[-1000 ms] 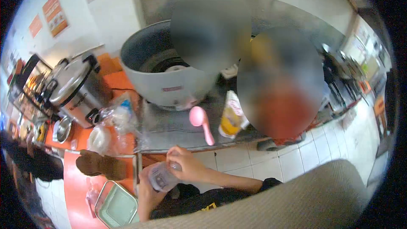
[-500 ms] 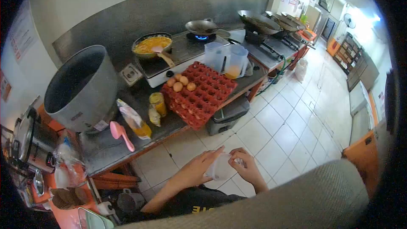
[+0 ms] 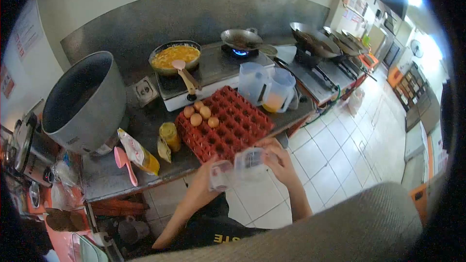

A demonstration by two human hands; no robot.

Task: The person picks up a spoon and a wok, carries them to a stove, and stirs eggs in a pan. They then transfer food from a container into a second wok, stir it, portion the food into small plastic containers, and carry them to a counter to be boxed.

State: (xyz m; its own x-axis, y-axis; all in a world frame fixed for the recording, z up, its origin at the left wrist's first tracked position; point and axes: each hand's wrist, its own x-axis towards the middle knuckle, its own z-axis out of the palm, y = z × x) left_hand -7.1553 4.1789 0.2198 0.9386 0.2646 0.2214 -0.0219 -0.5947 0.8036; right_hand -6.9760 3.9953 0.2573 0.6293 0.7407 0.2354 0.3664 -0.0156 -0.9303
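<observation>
My left hand [image 3: 199, 184] is closed round a small clear plastic container [image 3: 221, 177], just in front of the counter edge. To its right, my right hand [image 3: 277, 161] grips a second clear plastic container [image 3: 249, 160], slightly blurred, by its right side. The two clear pieces are close together in this view. Right behind them lies a stack of red egg trays [image 3: 238, 121], with several brown eggs [image 3: 205, 112] at its left end. A jar of yellow contents [image 3: 170, 136] stands to the left of the trays.
A pan of egg mixture [image 3: 175, 57] sits on the stove with a pink-ended utensil [image 3: 183, 75] across it. A wok [image 3: 240, 39] is over a blue flame. Two plastic jugs [image 3: 279, 87] stand behind the trays. A large grey pot [image 3: 82, 102] and pink scoop [image 3: 125, 165] are at left.
The hands held the clear plastic together over the floor; now they are apart, each with its own piece. Both have moved up toward the egg trays, and the view has shifted.
</observation>
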